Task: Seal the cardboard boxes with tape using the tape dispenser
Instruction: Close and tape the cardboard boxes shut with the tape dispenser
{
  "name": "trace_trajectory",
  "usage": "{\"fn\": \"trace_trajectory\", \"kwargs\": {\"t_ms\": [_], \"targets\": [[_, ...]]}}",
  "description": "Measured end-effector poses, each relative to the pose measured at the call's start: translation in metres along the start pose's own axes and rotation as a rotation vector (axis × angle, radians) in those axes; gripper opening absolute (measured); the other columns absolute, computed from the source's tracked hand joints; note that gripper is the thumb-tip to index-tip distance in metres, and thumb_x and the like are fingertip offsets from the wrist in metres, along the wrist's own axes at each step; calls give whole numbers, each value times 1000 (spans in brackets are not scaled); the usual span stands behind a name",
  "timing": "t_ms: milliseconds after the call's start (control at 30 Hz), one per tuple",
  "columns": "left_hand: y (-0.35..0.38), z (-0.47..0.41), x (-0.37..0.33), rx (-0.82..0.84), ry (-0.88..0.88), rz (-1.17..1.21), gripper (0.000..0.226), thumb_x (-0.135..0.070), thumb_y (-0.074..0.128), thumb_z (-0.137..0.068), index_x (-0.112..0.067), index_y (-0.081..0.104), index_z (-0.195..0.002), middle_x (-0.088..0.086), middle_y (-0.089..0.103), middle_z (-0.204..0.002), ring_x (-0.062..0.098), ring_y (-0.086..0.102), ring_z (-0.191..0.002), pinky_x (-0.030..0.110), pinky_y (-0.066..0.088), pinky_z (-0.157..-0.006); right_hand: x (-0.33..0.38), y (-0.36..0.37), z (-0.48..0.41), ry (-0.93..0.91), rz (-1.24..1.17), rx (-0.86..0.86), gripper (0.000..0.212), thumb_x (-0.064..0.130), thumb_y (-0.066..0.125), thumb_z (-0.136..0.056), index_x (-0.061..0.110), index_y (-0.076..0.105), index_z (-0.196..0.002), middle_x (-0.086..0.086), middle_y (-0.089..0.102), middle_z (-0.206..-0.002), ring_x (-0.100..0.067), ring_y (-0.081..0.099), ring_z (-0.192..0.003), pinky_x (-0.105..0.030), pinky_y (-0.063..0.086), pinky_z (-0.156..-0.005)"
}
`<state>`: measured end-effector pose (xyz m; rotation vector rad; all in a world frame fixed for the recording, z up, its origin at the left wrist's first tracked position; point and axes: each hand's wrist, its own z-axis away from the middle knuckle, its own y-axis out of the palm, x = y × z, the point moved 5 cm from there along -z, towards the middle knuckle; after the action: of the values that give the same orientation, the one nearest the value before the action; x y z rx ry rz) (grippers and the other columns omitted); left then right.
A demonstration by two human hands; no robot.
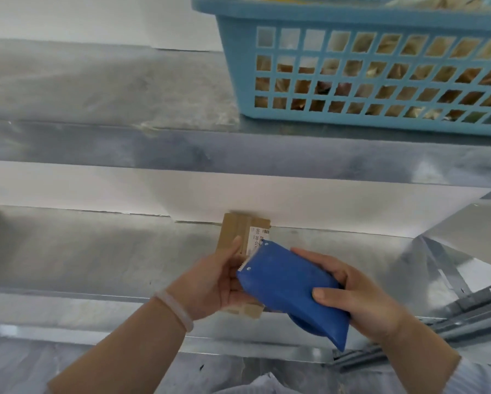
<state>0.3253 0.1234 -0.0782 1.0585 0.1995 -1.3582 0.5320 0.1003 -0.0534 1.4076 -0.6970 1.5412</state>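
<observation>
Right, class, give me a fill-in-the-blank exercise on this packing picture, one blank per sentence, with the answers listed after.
1. The tape dispenser is coloured ____.
2. The cardboard box is held in the person's ____ hand.
3. The right hand grips the ____.
4. On the upper shelf stands a light blue ____.

Answers: blue; left; tape dispenser; basket

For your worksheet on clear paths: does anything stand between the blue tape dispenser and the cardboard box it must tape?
Nothing visible does. The right hand holds the blue tape dispenser with its toothed end right over the small cardboard box held by the left hand.
</observation>
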Motion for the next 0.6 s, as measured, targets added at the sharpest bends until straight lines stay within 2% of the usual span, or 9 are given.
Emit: {"fn": "trace_trajectory", "kwargs": {"t_ms": [100,167,233,400,500,600], "targets": [[-1,10,-4,-36,8,-170,40,-34,55,-93,-5,67,-117,23,66,-118,33,65,-101,39,61,-75,2,5,-1,63,64,50,62,32,78,-71,42,60,-129,4,61,-135,-22,61,-120,-31,53,-90],[-1,14,-6,-53,17,-243,30,-21,51,-99,-1,68,-113,24,68,-113,29,66,-92,33,60,-68,3,6,-3,86,83,69,63,31,79,-69,45,61,-127,7,62,-133,-21,62,-118,-28,53,-89],[-4,16,-5,-65,14,-274,29,-20,49,-100,-2,68,-114,24,68,-113,30,66,-95,34,60,-70,5,8,-5,99,118,96,63,31,80,-68,47,60,-126,8,62,-132,-19,62,-117,-27,53,-88],[-8,22,-7,-64,17,-118,43,-45,52,-92,-12,71,-113,21,69,-110,30,69,-93,43,61,-74,14,11,-8,126,215,116,66,36,82,-65,49,60,-125,11,63,-130,-16,63,-116,-25,53,-87],[-6,25,-8,-23,13,-134,49,-43,65,-78,-8,71,-112,20,69,-110,27,68,-92,37,60,-71,19,11,-8,121,263,125,67,35,83,-62,49,61,-124,11,64,-129,-15,64,-115,-25,53,-86],[-5,26,-5,-12,16,-119,50,-39,68,-77,-5,69,-113,17,69,-107,23,68,-89,33,59,-70,23,12,-8,120,306,130,68,34,84,-60,51,61,-122,13,65,-126,-14,65,-112,-25,53,-84]]}}
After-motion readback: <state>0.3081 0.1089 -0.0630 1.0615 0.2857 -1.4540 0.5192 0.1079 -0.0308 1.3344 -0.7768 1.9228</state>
